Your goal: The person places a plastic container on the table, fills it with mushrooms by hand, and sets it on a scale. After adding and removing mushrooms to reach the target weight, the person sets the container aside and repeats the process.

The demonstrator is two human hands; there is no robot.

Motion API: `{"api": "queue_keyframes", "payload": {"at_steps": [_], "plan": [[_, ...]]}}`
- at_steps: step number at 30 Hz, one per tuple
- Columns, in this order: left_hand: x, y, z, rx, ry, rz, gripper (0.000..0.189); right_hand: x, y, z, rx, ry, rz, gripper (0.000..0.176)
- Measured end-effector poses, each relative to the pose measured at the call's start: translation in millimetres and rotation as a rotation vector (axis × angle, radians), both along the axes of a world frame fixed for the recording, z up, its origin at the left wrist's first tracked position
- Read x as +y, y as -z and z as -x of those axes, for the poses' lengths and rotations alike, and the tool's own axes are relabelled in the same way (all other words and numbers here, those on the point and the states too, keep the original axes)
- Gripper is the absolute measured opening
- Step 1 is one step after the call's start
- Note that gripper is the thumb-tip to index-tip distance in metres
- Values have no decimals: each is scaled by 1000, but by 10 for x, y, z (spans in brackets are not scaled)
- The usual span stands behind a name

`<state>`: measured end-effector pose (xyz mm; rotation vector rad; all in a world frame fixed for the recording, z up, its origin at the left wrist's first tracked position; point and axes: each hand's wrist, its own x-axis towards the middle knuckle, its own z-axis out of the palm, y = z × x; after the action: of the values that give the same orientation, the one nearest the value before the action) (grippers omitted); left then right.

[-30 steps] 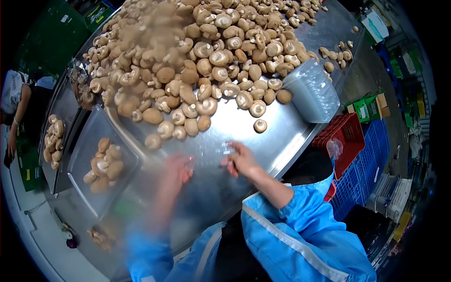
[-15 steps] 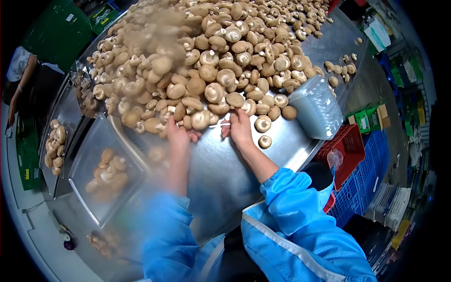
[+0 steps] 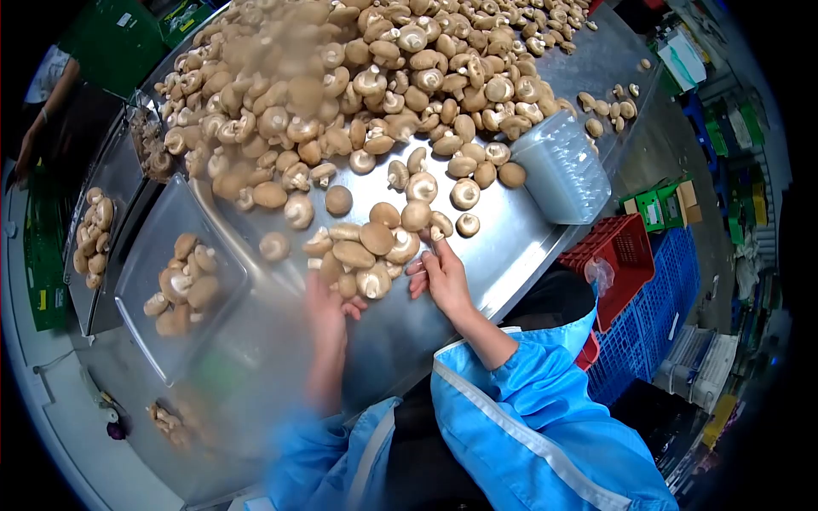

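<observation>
A loose cluster of shiitake mushrooms lies on the metal table between my two hands. At the cluster's left side is my left hand, hazy in a smeared part of the picture, its fingers apart and cupped against the nearest caps. My right hand is on the right side, thumb and fingers spread, its fingertips by a small shiitake. Neither hand is closed around a mushroom. Beyond them rises a large heap of shiitake, with a few single ones lying between heap and cluster.
A stack of clear plastic trays stands on the table's right side. To the left, a clear tray holds several mushrooms. A red crate and blue pallet are low on the right. Another person's arm shows far left.
Both hands have come back toward my body from the heap's front edge. A group of mushrooms has slid with them, opening a strip of bare metal behind.
</observation>
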<state>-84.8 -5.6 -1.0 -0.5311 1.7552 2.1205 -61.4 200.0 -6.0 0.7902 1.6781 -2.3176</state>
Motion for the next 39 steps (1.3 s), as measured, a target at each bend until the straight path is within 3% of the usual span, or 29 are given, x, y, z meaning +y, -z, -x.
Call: {"api": "queue_keyframes", "payload": {"at_steps": [2, 9, 12, 15, 16, 19, 21, 25, 32, 36, 39], "plan": [[-58, -19, -215, -2, -14, 4, 37, -18, -44, -157, 5, -23, -17, 37], [-328, -95, -522, -60, 107, 248, 33, 48, -223, -349, -74, -278, -434, 31], [-493, -142, -569, 36, 153, 502, 31, 117, -254, -399, 11, -394, -794, 29], [-687, 72, -491, 551, 115, 825, 33, 220, -393, -387, 53, -385, -1050, 28], [-577, -233, -434, 419, 112, 780, 38, 239, -498, -360, 51, -360, -1110, 28], [-343, -399, -269, 565, 118, 844, 44, 203, -619, -228, 299, -168, -1032, 41], [-160, -257, -179, 668, 122, 849, 50, 111, -488, -149, 500, -252, -1114, 53], [206, -140, -181, 850, 303, 1069, 60, -125, -169, -111, 564, -435, -1156, 58], [229, -160, -168, 779, 316, 1018, 64, -55, -172, -74, 589, -462, -1099, 64], [100, -157, -188, 750, 264, 816, 72, 35, -331, -26, 617, -546, -1110, 67], [-13, -279, -198, 801, 328, 889, 66, 26, -321, 14, 617, -536, -1145, 65]]}}
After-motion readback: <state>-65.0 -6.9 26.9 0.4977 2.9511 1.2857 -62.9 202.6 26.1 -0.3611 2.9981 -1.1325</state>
